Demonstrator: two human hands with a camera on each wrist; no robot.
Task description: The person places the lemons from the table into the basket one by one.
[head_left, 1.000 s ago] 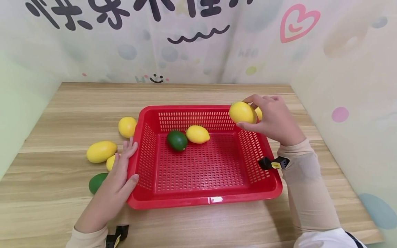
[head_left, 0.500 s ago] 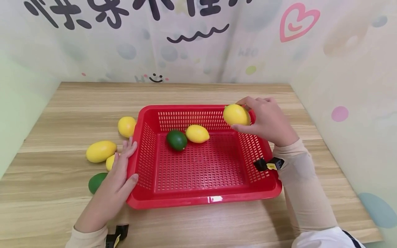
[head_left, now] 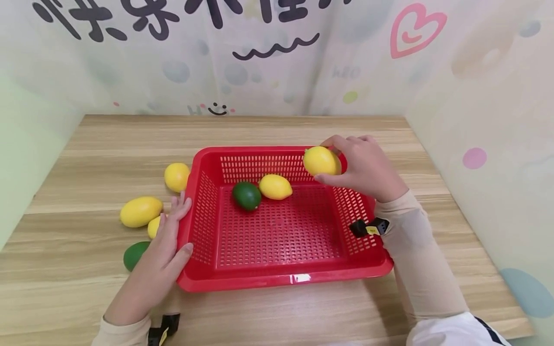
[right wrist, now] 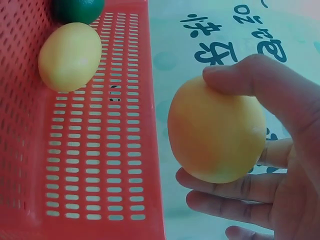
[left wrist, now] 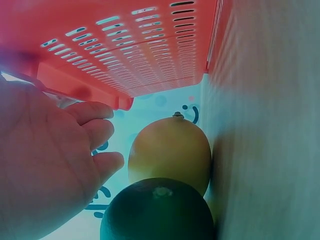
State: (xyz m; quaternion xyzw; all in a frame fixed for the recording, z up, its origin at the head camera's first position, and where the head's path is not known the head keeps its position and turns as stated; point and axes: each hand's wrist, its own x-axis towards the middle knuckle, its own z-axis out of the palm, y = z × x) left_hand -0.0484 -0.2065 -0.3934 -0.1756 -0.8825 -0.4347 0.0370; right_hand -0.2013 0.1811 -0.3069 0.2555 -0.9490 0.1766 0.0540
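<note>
A yellow lemon [head_left: 321,161] is pinched between the thumb and fingers of my right hand [head_left: 361,166], over the back right part of a red plastic basket [head_left: 285,278]. In the right wrist view the same lemon [right wrist: 217,130] appears beside the slotted basket wall, thumb on one side and fingers on the other. Inside the basket, a dark green lemon-shaped fruit [head_left: 246,196] lies against another yellow lemon [head_left: 275,187]. My left hand [head_left: 162,252] rests along the basket's left rim, its fingers extended; the left wrist view shows the fingertips [left wrist: 112,162] next to the basket's outer side.
Left of the basket on the wooden table [head_left: 65,230] lie a round yellow fruit [head_left: 176,177], a longer yellow fruit [head_left: 141,211], a partly hidden yellow one [head_left: 154,227] and a green one [head_left: 135,254]. A printed curtain [head_left: 268,81] hangs behind the table.
My right hand has carried the lemon leftward, from the basket's back right corner to further over its inside. The left hand and basket stay in place.
</note>
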